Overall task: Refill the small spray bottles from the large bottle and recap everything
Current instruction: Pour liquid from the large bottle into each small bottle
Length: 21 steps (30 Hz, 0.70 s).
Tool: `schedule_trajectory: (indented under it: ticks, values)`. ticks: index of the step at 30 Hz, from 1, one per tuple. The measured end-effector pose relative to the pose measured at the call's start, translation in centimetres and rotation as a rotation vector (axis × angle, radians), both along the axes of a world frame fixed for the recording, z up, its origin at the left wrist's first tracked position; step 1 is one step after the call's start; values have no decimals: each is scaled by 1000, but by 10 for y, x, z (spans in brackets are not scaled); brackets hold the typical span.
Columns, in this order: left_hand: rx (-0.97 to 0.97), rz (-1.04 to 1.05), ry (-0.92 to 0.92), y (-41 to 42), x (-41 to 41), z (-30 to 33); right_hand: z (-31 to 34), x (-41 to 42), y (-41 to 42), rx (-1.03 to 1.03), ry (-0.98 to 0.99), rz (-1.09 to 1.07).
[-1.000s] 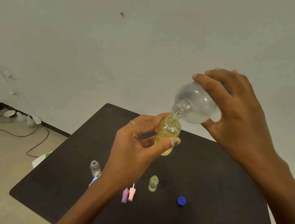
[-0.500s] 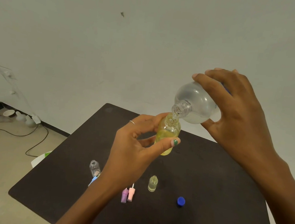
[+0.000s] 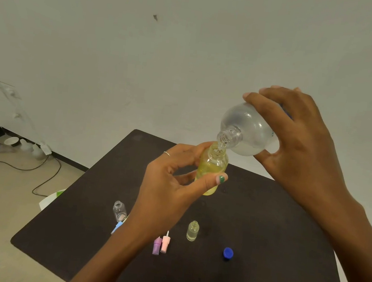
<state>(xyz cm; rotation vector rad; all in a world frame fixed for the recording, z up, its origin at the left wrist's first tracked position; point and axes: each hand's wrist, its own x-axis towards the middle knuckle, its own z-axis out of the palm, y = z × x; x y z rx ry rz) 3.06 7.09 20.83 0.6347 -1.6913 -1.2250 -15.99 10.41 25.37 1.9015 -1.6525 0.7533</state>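
Low in the frame I see the blue cap (image 3: 228, 253) and pink sprayer (image 3: 165, 243) lying on the dark table (image 3: 262, 232). Mid-frame, my left hand (image 3: 170, 185) pinches the yellow bottle (image 3: 212, 167) between thumb and fingertips (neck clear above them). Upper right, my right hand (image 3: 297, 140) wraps the tilted big bottle (image 3: 247, 129), mouth touching the yellow bottle's opening.

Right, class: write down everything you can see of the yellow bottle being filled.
The yellow bottle is small, clear and yellow-tinted, probably glass or plastic, with a narrow open neck and no cap. The left hand holds it upright above the table, thumb across its front and fingers behind. The large bottle, tipped by the right hand, has its mouth right at the neck, pouring clear liquid in.
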Motion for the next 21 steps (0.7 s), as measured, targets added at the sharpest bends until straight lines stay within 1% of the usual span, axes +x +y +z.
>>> schedule_trajectory:
  ticks: [21]
  values:
    - [3, 7, -4, -1, 1, 0, 2, 2, 1, 3, -4, 8]
